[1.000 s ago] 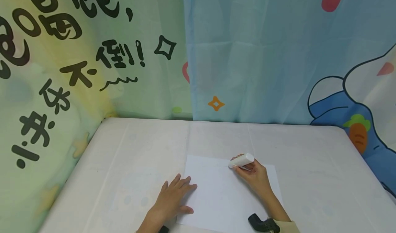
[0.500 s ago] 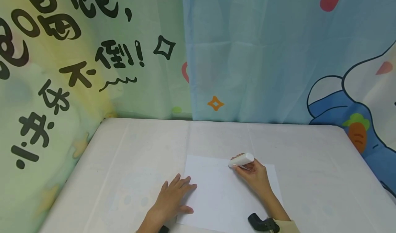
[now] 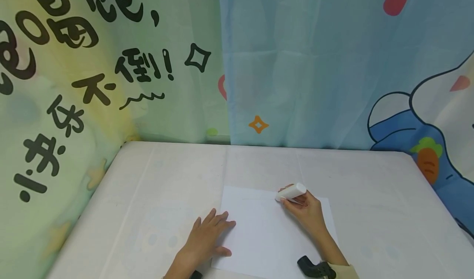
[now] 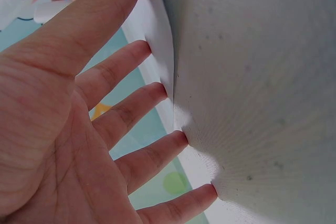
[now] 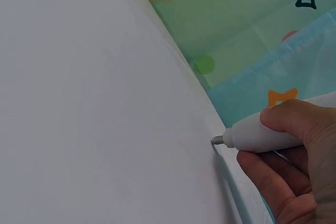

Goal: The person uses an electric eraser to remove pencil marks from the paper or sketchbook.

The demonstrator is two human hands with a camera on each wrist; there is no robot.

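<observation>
A sheet of white paper (image 3: pixel 255 233) lies on the white-covered table, with a faint line near its far edge. My right hand (image 3: pixel 309 213) grips a thick white pen-shaped tool (image 3: pixel 292 191), thumb on one side and curled fingers on the other. In the right wrist view, the slim grey tip of this tool (image 5: pixel 268 132) meets the paper by its far edge. My left hand (image 3: pixel 205 235) has its fingers spread, resting at the paper's left edge. Its fingertips press the surface in the left wrist view, some on the paper and some on the cloth.
The white table cover (image 3: pixel 166 176) extends around the paper on all sides. A printed green curtain (image 3: pixel 174 118) hangs at the left and a blue curtain (image 3: pixel 314 85) behind the table. A black wrist strap mount (image 3: pixel 314 267) sits on the right wrist.
My right hand has shifted very slightly to the right with the white pen-shaped tool. The left hand and the paper stay in place.
</observation>
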